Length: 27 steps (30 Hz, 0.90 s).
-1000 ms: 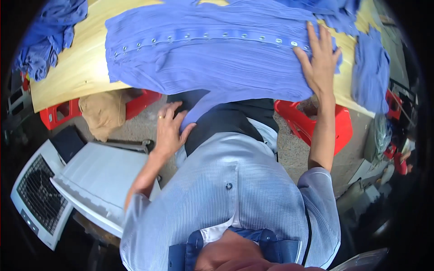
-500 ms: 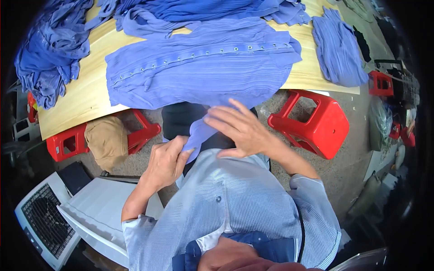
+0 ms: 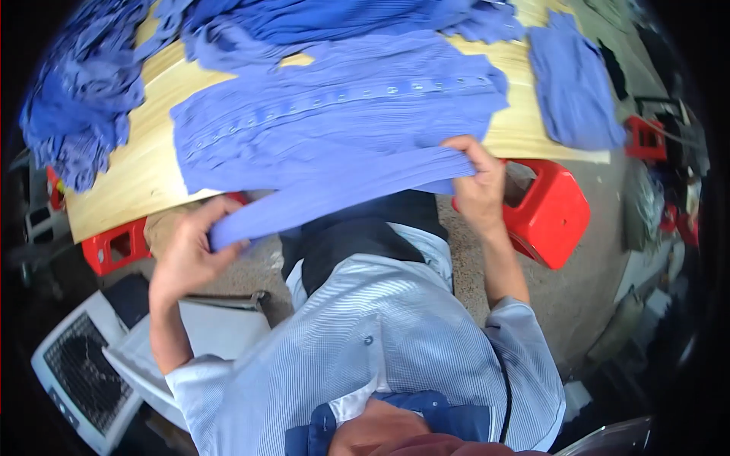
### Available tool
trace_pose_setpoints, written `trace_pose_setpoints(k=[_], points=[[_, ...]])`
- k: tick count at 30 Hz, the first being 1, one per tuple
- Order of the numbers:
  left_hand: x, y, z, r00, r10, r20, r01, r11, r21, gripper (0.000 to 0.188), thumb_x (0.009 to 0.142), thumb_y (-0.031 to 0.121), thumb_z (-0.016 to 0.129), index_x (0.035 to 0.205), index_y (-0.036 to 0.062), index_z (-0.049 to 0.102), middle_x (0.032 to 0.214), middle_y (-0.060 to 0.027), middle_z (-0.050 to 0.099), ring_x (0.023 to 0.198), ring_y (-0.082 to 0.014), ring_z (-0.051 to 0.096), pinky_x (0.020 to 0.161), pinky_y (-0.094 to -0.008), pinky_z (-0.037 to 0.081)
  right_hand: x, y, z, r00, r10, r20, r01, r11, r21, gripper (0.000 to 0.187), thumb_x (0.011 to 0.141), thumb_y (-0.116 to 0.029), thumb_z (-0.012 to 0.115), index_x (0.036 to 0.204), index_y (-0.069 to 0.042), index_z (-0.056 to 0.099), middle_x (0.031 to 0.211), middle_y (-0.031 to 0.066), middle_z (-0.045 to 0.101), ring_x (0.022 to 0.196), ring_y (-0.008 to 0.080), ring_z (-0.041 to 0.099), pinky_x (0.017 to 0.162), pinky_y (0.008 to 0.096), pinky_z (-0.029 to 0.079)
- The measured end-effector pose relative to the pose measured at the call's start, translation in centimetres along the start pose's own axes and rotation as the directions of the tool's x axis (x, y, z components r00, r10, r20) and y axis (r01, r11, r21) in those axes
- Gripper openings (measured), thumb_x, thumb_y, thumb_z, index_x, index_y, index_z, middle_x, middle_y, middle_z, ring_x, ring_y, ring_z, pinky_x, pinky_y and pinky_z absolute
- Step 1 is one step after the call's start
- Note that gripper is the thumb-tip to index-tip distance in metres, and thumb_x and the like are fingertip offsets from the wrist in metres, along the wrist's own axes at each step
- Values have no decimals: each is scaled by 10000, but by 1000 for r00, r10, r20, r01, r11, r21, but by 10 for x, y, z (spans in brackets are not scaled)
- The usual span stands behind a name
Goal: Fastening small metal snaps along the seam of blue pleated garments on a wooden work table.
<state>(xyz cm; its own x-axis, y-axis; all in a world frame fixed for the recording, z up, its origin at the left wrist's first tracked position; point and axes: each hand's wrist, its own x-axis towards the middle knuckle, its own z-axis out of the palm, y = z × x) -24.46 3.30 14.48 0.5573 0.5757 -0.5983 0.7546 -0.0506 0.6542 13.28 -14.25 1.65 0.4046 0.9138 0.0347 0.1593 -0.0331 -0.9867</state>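
A blue-violet pleated shirt (image 3: 319,129) lies spread on the wooden table (image 3: 144,171), its row of buttons running left to right. Along its near side a long strip of the same cloth, seemingly a sleeve (image 3: 334,194), is stretched out past the table edge above my lap. My left hand (image 3: 190,247) pinches the strip's left end between thumb and fingers. At the strip's other end, by the shirt's lower right side, my right hand (image 3: 480,190) is closed on the cloth. Where the strip joins the shirt is hard to make out.
Crumpled blue garments (image 3: 84,91) are heaped at the table's left, with more dark blue cloth (image 3: 319,19) at the back. A folded blue garment (image 3: 574,83) lies at the right. Below stand a red stool (image 3: 551,216) and, lower left, a white appliance with a dark grille (image 3: 84,372).
My hands have moved apart, left hand leftward and right hand right and up. The cloth, bunched near my lap before, is now drawn out lengthwise between them. My right hand has closed on it.
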Motion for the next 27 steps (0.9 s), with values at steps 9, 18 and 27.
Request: trace_pose_setpoints(k=[9, 18, 27], points=[[14, -71, -120, 962, 11, -274, -60, 983, -171, 205, 921, 78, 634, 1117, 34, 678, 922, 40, 643, 848, -48, 591, 740, -237, 445, 75, 8, -18, 905, 228, 359, -248, 969, 11, 98, 985, -98, 850, 977, -40, 771, 888, -61, 711, 816, 18, 591, 726, 245, 463], [127, -81, -115, 994, -99, -52, 92, 987, -132, 387, 1054, 379, 631, 1034, 7, 733, 1008, -113, 806, 819, -136, 610, 834, -306, 526, 105, 36, -25, 971, 236, 37, -235, 972, -32, 323, 1126, -282, 746, 1227, 23, 782, 1115, 3, 766, 973, 53, 653, 875, 234, 515], [137, -121, -129, 992, -123, 15, 123, 976, -181, 325, 963, 277, 734, 1093, -20, 738, 1034, -100, 731, 808, -158, 721, 742, -323, 553, 111, 16, -1, 907, 333, -256, -217, 893, 394, 72, 1022, -84, 775, 961, -68, 738, 930, -35, 734, 818, 45, 630, 780, 226, 491]])
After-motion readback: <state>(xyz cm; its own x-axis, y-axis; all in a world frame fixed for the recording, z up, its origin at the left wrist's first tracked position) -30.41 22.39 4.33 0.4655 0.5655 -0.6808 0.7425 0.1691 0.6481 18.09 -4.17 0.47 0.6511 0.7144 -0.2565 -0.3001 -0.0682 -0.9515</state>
